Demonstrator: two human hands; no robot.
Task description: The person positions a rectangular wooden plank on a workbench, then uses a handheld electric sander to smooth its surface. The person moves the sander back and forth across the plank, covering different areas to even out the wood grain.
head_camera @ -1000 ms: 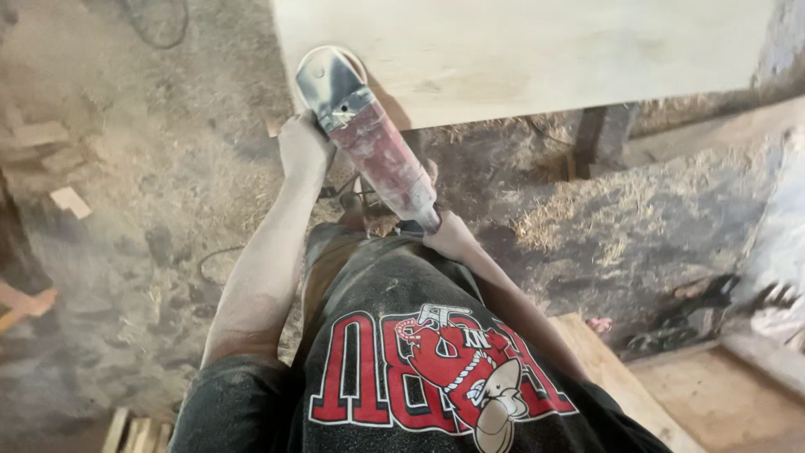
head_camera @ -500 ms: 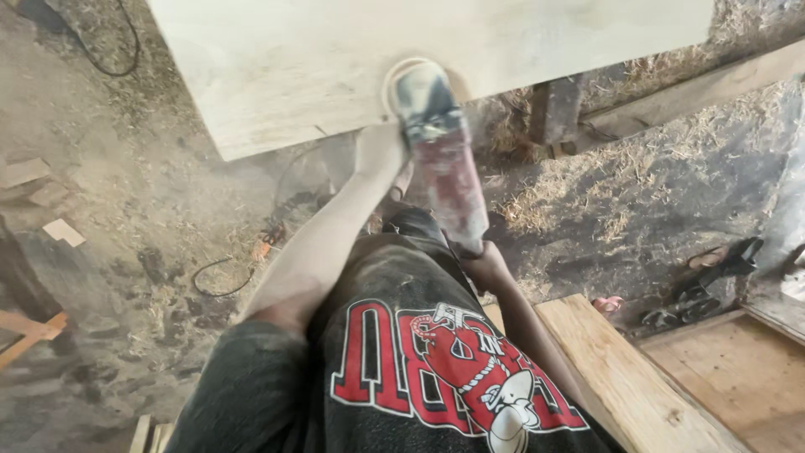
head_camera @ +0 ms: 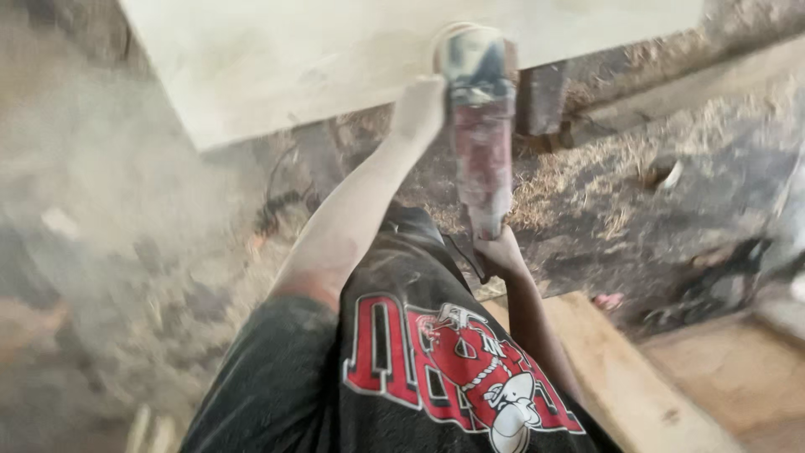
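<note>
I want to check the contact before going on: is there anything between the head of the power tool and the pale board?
Nothing visible. The head of the red power tool meets the near edge of the pale board directly. The left hand grips beside the head, the right hand holds the rear end. The picture is blurred.

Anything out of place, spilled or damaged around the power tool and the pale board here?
The ground is strewn with sawdust and wood scraps, with a dark cord lying loose on it. The handheld power tool looks worn and dust-caked; the left hand steadies its head at the board, the right hand holds its tail. The picture is blurred; no damage is discernible.
</note>
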